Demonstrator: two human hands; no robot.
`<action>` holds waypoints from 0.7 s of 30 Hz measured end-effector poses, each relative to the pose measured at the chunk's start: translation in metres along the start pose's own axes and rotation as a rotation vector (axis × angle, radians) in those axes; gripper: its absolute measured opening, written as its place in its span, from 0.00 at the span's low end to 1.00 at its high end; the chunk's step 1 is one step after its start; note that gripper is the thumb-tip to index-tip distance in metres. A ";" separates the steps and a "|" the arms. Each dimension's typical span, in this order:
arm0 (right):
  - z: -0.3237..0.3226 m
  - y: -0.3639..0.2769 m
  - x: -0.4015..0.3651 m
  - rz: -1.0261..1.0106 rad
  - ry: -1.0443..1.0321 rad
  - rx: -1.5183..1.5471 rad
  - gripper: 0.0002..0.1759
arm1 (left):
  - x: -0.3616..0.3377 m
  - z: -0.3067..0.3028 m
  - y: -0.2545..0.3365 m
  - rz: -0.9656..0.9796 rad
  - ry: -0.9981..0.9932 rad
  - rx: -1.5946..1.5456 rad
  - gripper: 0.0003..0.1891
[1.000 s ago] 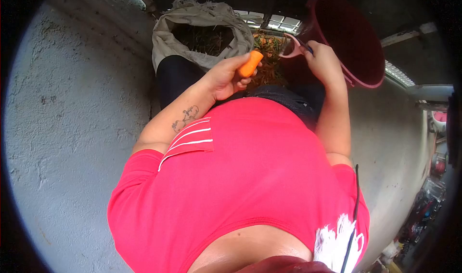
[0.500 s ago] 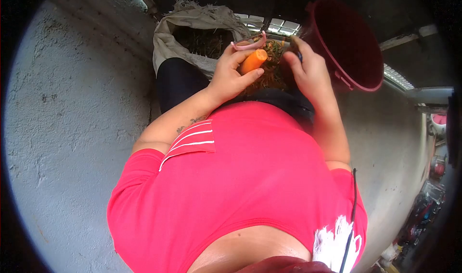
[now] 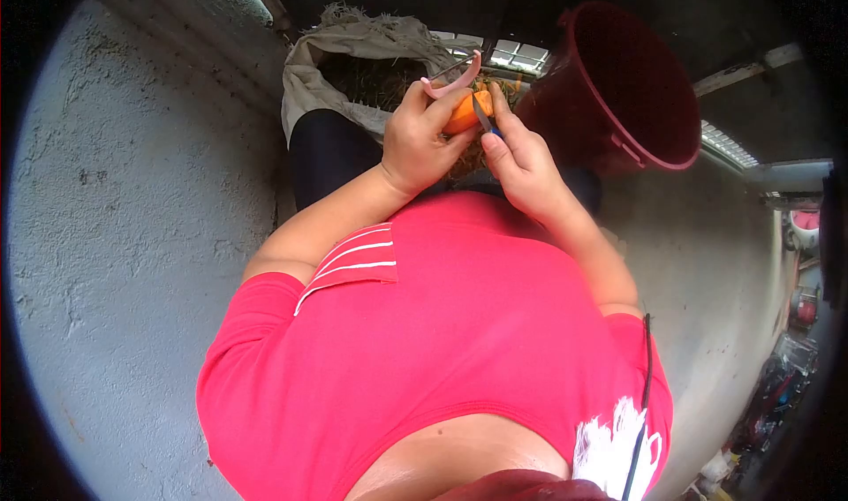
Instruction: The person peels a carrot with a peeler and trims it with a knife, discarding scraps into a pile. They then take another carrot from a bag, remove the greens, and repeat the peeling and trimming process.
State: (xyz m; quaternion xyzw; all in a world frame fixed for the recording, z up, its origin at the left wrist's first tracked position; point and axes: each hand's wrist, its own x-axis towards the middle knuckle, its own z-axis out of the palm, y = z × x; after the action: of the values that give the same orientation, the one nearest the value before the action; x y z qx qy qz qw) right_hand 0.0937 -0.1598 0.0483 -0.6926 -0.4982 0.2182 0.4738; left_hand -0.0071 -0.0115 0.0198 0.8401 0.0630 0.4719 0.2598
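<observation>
My left hand (image 3: 413, 146) is closed around an orange carrot (image 3: 459, 119) with a cut, flattened end. A pink peeler (image 3: 456, 81) also sticks out of that hand, above the carrot. My right hand (image 3: 530, 164) grips a small knife (image 3: 481, 115), whose handle shows a little blue. The knife's blade lies against the cut end of the carrot, and my right fingertips reach behind it. The far side of the carrot and most of the knife's handle are hidden by my fingers.
A whitish woven sack (image 3: 300, 82) with plant scraps inside stands beyond my left knee. To the right a large dark red bucket (image 3: 565, 121) tilts with its mouth toward me. A rough grey wall (image 3: 141, 218) runs along the left. Assorted clutter (image 3: 777, 386) lies far right.
My right hand has moved left to the carrot, and the knife blade now shows against its end. The carrot and peeler have shifted only slightly. The bucket has moved slightly left.
</observation>
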 end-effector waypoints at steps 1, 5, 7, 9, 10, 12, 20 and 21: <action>0.002 0.004 0.000 -0.005 0.010 0.030 0.34 | 0.000 -0.001 0.000 0.009 -0.012 0.009 0.30; 0.003 0.009 -0.002 0.107 -0.043 0.402 0.31 | -0.001 -0.003 0.000 0.072 0.002 0.068 0.28; 0.006 0.007 -0.003 0.162 -0.067 0.679 0.29 | -0.002 -0.002 -0.003 0.122 0.034 0.115 0.27; 0.009 0.004 -0.001 0.179 -0.035 0.722 0.28 | -0.001 0.000 -0.007 0.180 0.064 0.167 0.27; 0.010 0.002 -0.001 0.188 -0.018 0.743 0.27 | -0.001 0.000 -0.006 0.178 0.070 0.170 0.27; 0.013 0.007 0.001 0.180 0.011 0.741 0.27 | 0.001 0.000 -0.002 0.173 0.084 0.177 0.28; 0.009 0.028 0.008 0.177 0.058 0.728 0.23 | 0.003 0.007 -0.007 -0.173 -0.069 -0.299 0.26; 0.001 0.020 0.009 0.255 0.044 0.885 0.22 | 0.002 0.010 -0.010 -0.225 -0.079 -0.355 0.24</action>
State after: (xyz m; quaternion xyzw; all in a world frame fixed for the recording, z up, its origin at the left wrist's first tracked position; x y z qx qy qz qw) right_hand 0.1061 -0.1524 0.0317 -0.4837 -0.2578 0.4517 0.7040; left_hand 0.0036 -0.0058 0.0120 0.7867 0.0621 0.4104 0.4570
